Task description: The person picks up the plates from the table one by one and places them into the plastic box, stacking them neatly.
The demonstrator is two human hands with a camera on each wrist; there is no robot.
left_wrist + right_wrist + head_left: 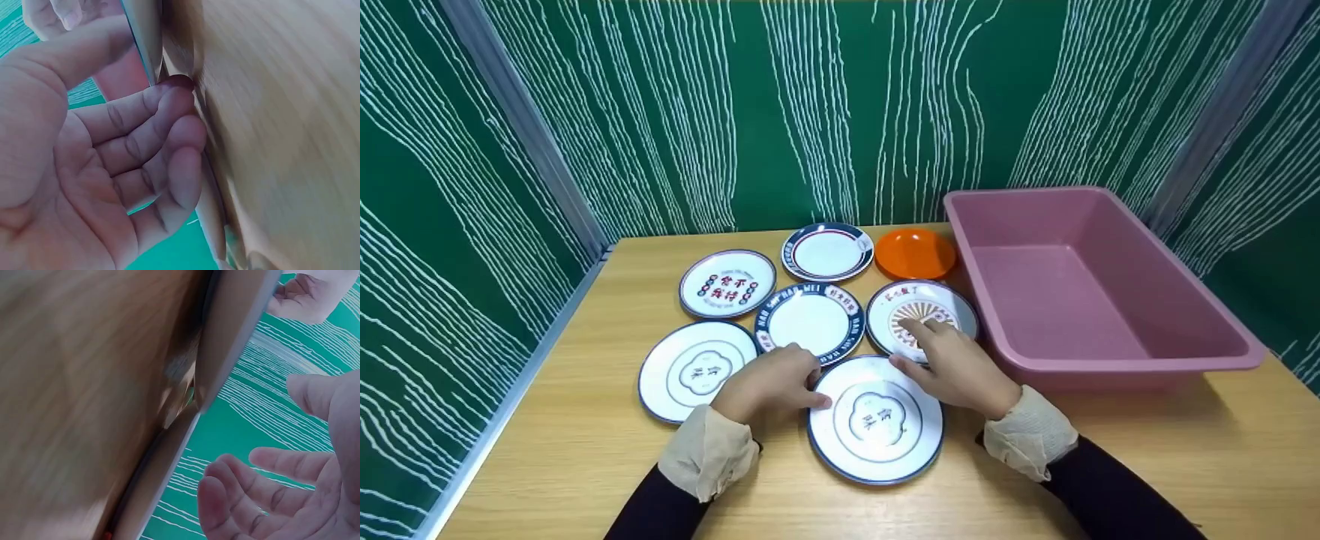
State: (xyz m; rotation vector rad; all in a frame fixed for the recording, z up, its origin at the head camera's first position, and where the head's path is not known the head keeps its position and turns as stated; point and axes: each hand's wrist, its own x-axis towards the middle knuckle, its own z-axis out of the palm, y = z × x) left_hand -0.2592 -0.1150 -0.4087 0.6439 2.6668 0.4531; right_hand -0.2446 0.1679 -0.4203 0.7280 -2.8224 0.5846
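A white plate with a blue rim and a flower-shaped outline [877, 454] lies nearest the person. My left hand [771, 384] grips its left edge, thumb over the rim and curled fingers [180, 132] at the underside by the tabletop. Over the plate with a brown sunburst [891, 311] hovers my right hand [960, 369], its fingers loosely spread and holding nothing. The right thumb is near the front plate's upper right rim. In the right wrist view, the right fingers [214, 498] appear apart from the plate edges.
A matching flower-outline plate [664, 375] lies left. Behind are a navy-rimmed lettered plate [810, 322], a plate with red characters [697, 281], another navy-rimmed plate [825, 255] and an orange plate [915, 253]. A large pink basin [1110, 365] stands right on the wooden table [585, 465].
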